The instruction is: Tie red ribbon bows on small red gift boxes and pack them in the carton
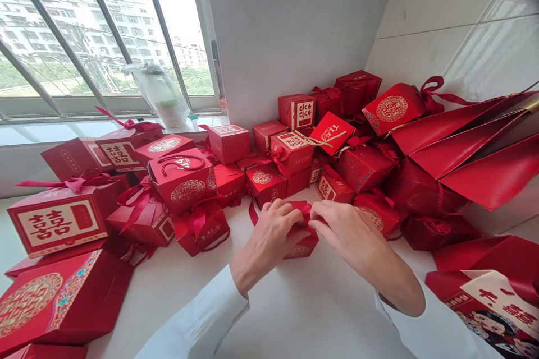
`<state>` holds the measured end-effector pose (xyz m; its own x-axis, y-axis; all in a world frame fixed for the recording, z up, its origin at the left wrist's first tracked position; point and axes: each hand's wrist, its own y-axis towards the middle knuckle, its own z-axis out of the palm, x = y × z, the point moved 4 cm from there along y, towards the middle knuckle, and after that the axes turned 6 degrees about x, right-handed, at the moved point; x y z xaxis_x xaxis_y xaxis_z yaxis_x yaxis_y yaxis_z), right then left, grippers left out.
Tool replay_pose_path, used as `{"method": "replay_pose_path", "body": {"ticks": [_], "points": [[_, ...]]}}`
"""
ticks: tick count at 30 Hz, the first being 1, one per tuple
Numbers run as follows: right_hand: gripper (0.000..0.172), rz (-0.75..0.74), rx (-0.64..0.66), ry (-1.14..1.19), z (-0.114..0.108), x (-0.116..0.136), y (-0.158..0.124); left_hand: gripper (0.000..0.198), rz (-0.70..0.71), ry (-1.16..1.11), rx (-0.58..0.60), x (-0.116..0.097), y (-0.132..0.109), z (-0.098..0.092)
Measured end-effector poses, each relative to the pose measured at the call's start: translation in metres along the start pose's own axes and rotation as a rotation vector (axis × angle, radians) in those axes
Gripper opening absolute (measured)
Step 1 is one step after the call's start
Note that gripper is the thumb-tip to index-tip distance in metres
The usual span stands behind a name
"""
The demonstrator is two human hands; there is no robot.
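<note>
A small red gift box stands on the white tabletop in front of me, partly covered by my hands. My left hand rests over its top left side, fingers curled and closed on the red ribbon. From the right, my right hand pinches the same ribbon between thumb and fingers above the box. The exact hold of the fingertips is partly hidden. One loop of ribbon shows to the left of my left hand.
Red gift boxes are heaped along the wall, with a large double-happiness box at left. Red paper bags lean in at right above a printed bag. A plastic-wrapped container stands on the sill by the barred window.
</note>
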<state>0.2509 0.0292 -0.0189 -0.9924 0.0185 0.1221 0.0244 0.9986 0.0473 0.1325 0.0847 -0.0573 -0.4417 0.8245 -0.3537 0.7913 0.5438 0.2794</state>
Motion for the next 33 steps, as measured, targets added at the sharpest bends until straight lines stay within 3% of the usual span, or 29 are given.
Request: {"method": "replay_pose_path", "body": {"ticks": [3, 7, 10, 13, 15, 19, 23, 25, 29, 33], "points": [[0.024, 0.005, -0.003, 0.031, -0.001, -0.002, 0.003, 0.020, -0.032, -0.053, -0.027, 0.002, 0.000, -0.001], [0.032, 0.017, 0.011, 0.080, -0.005, -0.010, 0.006, 0.020, -0.040, -0.084, 0.026, 0.004, 0.001, -0.007], [0.017, -0.103, -0.006, 0.186, -0.009, -0.011, 0.005, 0.024, -0.017, -0.084, 0.063, 0.002, 0.001, -0.011], [0.022, -0.214, 0.052, 0.220, -0.004, -0.008, 0.003, 0.025, 0.012, -0.074, 0.084, 0.000, 0.000, -0.013], [0.008, -0.236, 0.107, 0.201, 0.003, -0.005, 0.003, 0.023, 0.044, -0.068, 0.100, -0.002, 0.000, -0.014], [0.015, -0.338, 0.186, 0.174, 0.009, -0.001, 0.000, 0.017, 0.086, -0.114, 0.072, 0.000, -0.002, -0.024], [0.008, -0.483, 0.314, 0.238, 0.004, -0.003, -0.005, 0.021, -0.125, -0.156, -0.132, 0.019, -0.004, -0.037], [0.012, -0.472, 0.281, 0.297, 0.001, -0.007, -0.002, 0.019, -0.232, -0.157, -0.170, 0.031, -0.005, -0.037], [0.019, -0.405, 0.040, 0.347, 0.004, -0.013, 0.014, 0.030, -0.392, -0.256, -0.114, 0.055, -0.003, -0.025], [0.036, -0.420, 0.025, 0.251, 0.019, -0.012, 0.022, 0.038, -0.434, -0.418, -0.043, 0.071, -0.001, -0.011]]}}
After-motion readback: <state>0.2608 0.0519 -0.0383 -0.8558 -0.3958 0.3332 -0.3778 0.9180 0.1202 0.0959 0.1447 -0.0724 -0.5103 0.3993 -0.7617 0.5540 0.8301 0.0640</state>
